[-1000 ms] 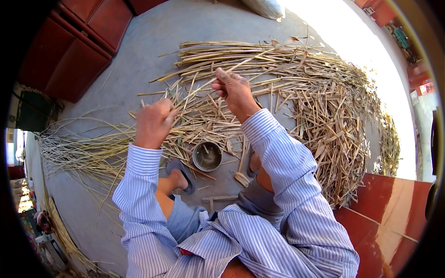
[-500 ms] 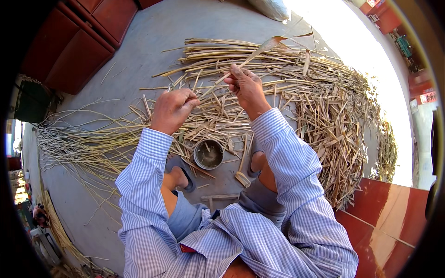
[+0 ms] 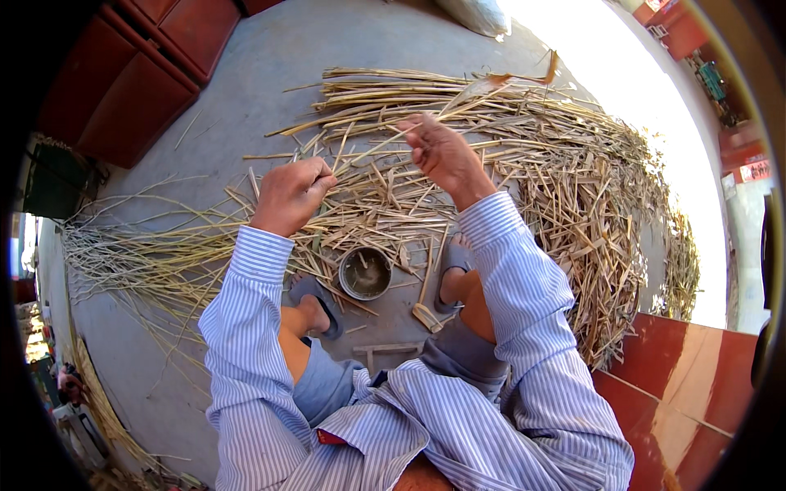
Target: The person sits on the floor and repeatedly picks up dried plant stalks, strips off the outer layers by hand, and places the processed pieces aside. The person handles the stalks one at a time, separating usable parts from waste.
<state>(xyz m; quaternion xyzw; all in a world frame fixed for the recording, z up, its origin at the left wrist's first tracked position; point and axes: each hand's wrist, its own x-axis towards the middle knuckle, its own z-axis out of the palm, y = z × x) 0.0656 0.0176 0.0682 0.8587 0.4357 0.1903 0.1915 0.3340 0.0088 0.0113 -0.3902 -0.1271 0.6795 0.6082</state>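
A thin pale reed stalk (image 3: 370, 155) is stretched between my hands, slanting up to the right. My left hand (image 3: 288, 196) is closed in a pinch around its lower end. Further along, my right hand (image 3: 449, 164) has thumb and fingers loosely around the stalk. Beyond that hand, a dry papery leaf (image 3: 490, 84) hangs on at the stalk's far end. Behind and below lies a layer of cut reed stalks (image 3: 385, 86). Between my feet stands a metal pot (image 3: 365, 272) with murky liquid and a short stick in it.
Dry leaves and husks (image 3: 585, 245) are heaped on the right. Long thin twigs (image 3: 155, 250) fan out on the left. A wooden-handled tool (image 3: 427, 316) lies by my right foot, near a small wooden stool (image 3: 385, 349). Dark red armchairs (image 3: 123, 90) stand at the far left.
My hands have moved apart, the left one leftward and down, the right one slightly rightward. The right fingers have loosened along the stalk, and the leafy tip has swung.
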